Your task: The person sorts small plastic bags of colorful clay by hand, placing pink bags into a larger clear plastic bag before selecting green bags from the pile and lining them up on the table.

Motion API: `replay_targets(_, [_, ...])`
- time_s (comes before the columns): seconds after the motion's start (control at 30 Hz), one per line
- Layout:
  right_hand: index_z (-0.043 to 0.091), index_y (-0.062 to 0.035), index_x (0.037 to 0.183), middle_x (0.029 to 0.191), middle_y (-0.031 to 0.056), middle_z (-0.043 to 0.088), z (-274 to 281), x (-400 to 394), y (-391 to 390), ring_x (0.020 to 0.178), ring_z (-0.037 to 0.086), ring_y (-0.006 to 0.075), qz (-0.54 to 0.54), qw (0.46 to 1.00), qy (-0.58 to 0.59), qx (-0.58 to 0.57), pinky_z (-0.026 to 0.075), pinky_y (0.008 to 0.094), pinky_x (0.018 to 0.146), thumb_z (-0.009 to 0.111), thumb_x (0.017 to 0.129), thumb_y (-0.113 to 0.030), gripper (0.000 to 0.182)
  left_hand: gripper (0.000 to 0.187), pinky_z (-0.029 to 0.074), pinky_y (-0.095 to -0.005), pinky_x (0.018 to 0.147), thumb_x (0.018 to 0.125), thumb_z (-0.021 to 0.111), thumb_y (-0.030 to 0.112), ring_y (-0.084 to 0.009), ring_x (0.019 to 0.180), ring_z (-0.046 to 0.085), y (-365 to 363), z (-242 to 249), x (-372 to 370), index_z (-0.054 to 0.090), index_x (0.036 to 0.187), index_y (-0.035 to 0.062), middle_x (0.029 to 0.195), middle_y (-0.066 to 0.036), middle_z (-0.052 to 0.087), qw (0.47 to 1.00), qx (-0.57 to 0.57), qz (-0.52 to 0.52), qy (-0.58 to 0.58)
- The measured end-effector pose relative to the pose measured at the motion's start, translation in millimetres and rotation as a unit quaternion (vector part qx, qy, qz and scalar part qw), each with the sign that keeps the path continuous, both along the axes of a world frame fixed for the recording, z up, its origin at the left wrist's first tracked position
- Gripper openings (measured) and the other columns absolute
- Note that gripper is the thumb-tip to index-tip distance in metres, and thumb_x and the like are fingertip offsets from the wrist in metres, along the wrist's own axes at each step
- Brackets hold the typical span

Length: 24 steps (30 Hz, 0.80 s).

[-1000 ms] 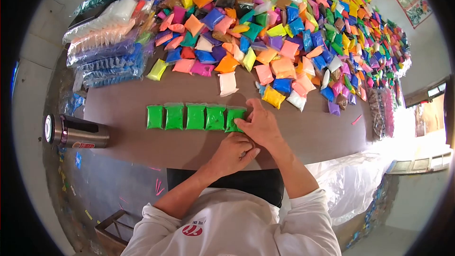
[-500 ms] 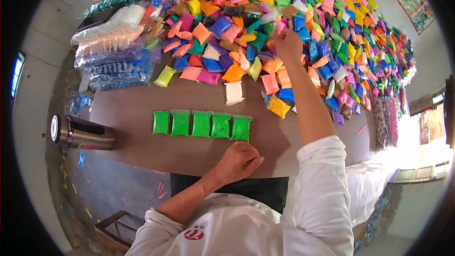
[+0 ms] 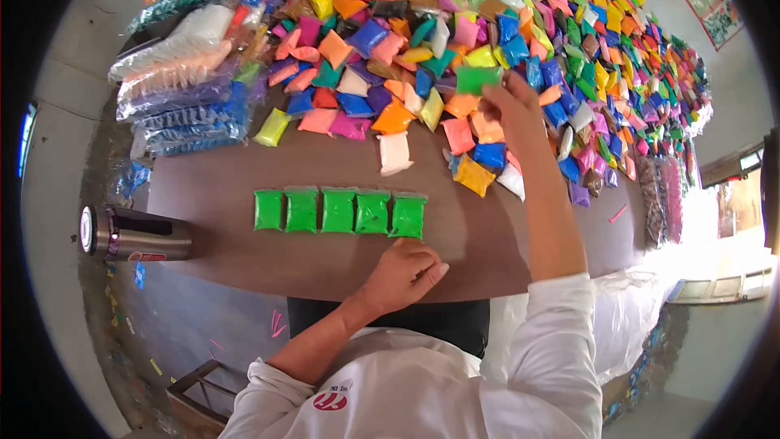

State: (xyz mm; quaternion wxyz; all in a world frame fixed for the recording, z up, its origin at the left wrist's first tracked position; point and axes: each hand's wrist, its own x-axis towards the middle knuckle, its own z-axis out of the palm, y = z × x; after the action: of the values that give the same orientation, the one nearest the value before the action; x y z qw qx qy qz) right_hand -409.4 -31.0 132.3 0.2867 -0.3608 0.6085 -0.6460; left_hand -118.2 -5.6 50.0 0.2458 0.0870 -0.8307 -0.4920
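Observation:
Several green packets (image 3: 337,210) lie side by side in a row on the brown table (image 3: 219,175). My left hand (image 3: 404,274) rests at the table's front edge, fingers curled, just below the rightmost packet of the row; whether anything is inside the curl is hidden. Over the near side of the big pile of coloured packets (image 3: 393,118), my right hand (image 3: 512,102) pinches another green packet (image 3: 477,80) by its right end. A pale pink packet (image 3: 395,153) lies apart, between the pile and the row.
A steel flask (image 3: 142,233) lies on its side at the table's left edge. Stacked clear bags of packets (image 3: 191,106) stand at the back left. Dark and pink bagged strips (image 3: 662,199) are at the right edge, near a small pink strip (image 3: 618,214).
My right hand has drawn back slightly from the pile and now holds a green packet clear of it. The left hand stays near the row. The view has shifted a little.

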Motion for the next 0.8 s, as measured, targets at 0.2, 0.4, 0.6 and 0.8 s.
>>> replay_targets(0.2, [0.067, -0.0025, 0.096, 0.076, -0.0036, 0.059, -37, 53, 120, 0.067, 0.05, 0.0033, -0.003, 0.994, -0.036, 0.099, 0.038, 0.0213, 0.059, 0.066, 0.089, -0.011, 0.011, 0.015, 0.047, -0.0377, 0.082, 0.089, 0.07, 0.014, -0.0264, 0.083, 0.063, 0, -2, -2, 0.065, 0.079, 0.0037, 0.083, -0.006, 0.067, 1.0, -0.008, -0.006, 0.001])
replay_targets(0.4, [0.067, -0.0017, 0.095, 0.077, -0.0069, 0.058, -42, 96, 158, 0.073, 0.048, 0.001, 0.077, 0.973, -0.037, 0.214, 0.04, 0.0235, 0.061, 0.069, 0.091, -0.014, 0.013, 0.016, 0.047, -0.0377, 0.082, 0.088, 0.07, 0.015, -0.0267, 0.083, 0.062, 0, -2, -3, 0.065, 0.079, 0.0034, 0.083, -0.006, 0.067, 1.0, -0.027, -0.004, 0.004])
replay_targets(0.6, [0.061, 0.0026, 0.093, 0.072, 0.0013, 0.056, -39, 99, 128, 0.067, 0.045, 0.0056, 0.125, 0.949, 0.128, 0.26, 0.04, 0.0276, 0.057, 0.07, 0.09, -0.019, 0.024, 0.016, 0.047, -0.0379, 0.082, 0.088, 0.07, 0.015, -0.0271, 0.082, 0.062, 2, -4, -4, 0.065, 0.079, 0.0028, 0.083, -0.006, 0.067, 0.999, -0.038, 0.004, 0.007])
replay_targets(0.8, [0.063, 0.0016, 0.099, 0.08, 0.0018, 0.06, -42, 96, 121, 0.072, 0.051, 0.0059, 0.125, 0.957, 0.058, 0.255, 0.045, 0.0279, 0.062, 0.07, 0.085, -0.016, 0.023, 0.017, 0.047, -0.0385, 0.082, 0.088, 0.07, 0.016, -0.0282, 0.084, 0.062, 1, -7, 0, 0.065, 0.079, 0.0026, 0.086, -0.008, 0.067, 1.0, -0.014, 0.002, -0.012])
